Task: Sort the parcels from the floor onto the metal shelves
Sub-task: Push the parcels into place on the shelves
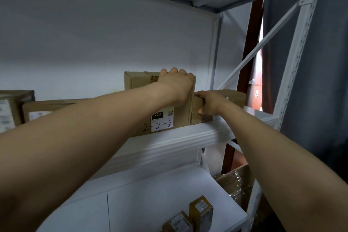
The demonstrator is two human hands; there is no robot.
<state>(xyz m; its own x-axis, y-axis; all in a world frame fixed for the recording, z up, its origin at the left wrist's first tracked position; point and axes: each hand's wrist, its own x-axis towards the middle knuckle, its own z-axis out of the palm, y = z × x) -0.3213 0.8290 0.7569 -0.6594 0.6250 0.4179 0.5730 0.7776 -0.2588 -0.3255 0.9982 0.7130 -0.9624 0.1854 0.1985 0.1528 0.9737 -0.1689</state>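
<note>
Upper shelf (188, 141): my left hand (176, 86) curls over the labelled carton (137, 82), right hand (211, 103) grips the small box (235, 98) beside it; I'd push it flush.

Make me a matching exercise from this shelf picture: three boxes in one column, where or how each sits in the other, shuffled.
Column one:
1 tall labelled box
2 low plain box
3 upright yellow box

Column two:
A stands on the lower shelf
B left hand grips its top
C right hand holds its end

Pairs: 1-B, 2-C, 3-A
</note>
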